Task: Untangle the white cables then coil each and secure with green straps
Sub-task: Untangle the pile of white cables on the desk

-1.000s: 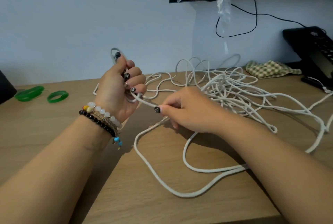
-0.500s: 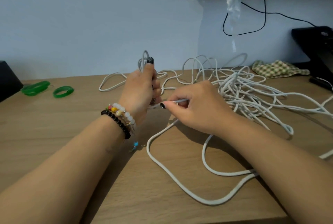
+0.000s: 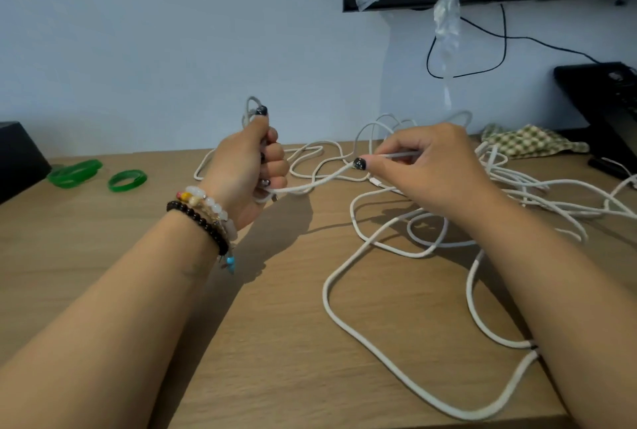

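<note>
Gripping a small coil (image 3: 253, 111) in the left hand (image 3: 246, 170), fingers curled tight round the loops, thumb pressed on top, coil poking up above the fist. Pinching the same white cable (image 3: 310, 185) in the right hand (image 3: 427, 166) between thumb and forefinger, remaining fingers loosely curled. Having drawn apart since half a second ago: then almost touching, now well apart, with a stretch of cable running nearly taut from the bottom of the left fist to the right pinch. Sliding out fresh length, most likely, to measure off the next loop before swinging it back onto the coil. Meaning coiling of the first cable is under way, though only a few turns appear gathered. Leaving the bulk of the work undone: the tangle (image 3: 517, 184) lying heaped on the table (image 3: 103, 256) behind and to the right of the right hand, long slack loops trailing toward the near edge and under the right forearm. Waiting untouched at the far left, two green straps (image 3: 100, 175), well apart from both hands. Risking a snag if the slack catches in the heap while pulling; cannot tell how many cables are in it.
</note>
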Motion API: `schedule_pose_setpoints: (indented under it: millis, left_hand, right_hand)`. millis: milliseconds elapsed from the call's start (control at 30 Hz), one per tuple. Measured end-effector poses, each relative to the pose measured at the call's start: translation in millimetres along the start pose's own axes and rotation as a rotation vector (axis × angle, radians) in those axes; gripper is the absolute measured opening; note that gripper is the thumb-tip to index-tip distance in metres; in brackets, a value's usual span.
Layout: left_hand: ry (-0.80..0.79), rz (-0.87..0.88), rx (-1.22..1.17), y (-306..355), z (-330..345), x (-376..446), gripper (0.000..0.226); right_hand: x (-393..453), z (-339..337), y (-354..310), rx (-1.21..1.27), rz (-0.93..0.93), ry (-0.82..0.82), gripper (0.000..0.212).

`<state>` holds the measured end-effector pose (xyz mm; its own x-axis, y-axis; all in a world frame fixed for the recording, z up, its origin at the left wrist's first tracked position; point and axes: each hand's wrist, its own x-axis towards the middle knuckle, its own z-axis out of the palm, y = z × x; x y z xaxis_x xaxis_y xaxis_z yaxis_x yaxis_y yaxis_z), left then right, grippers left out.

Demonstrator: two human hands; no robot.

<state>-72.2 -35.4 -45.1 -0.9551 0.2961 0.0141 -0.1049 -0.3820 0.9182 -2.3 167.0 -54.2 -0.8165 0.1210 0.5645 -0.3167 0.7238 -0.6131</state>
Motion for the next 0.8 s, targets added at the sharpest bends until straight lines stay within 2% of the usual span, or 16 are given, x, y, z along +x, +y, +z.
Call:
schedule_pose_setpoints:
  millis: [267,433,600,733,800]
  left_hand:
    - [0.024,0.079,0.249,-18.9,16.8,-6.4,0.040]
    - [-0.095,0.024,0.229,-21.6,25.2,-15.8,0.035]
    - [-0.186,0.017,0.339,-25.2,23.0,-19.0,0.034]
    - [-0.262,0.001,0.384,-28.0,21.3,-15.6,0.053]
    - [-0.282,0.004,0.444,-30.2,20.3,-14.2,0.053]
  right_hand:
    - [-8.6,16.9,-8.7,0.119,-0.078,-0.003,0.003]
    - [-12.0,19.6,-17.6,0.237,-0.122,0.012,0.001]
    - [-16.4,22.1,-22.8,0.287,-0.160,-0.014,0.006]
    - [-17.7,21.6,-25.6,0.351,-0.172,-0.001,0.003]
    - [-18.4,22.4,-26.1,0.364,-0.187,-0.011,0.003]
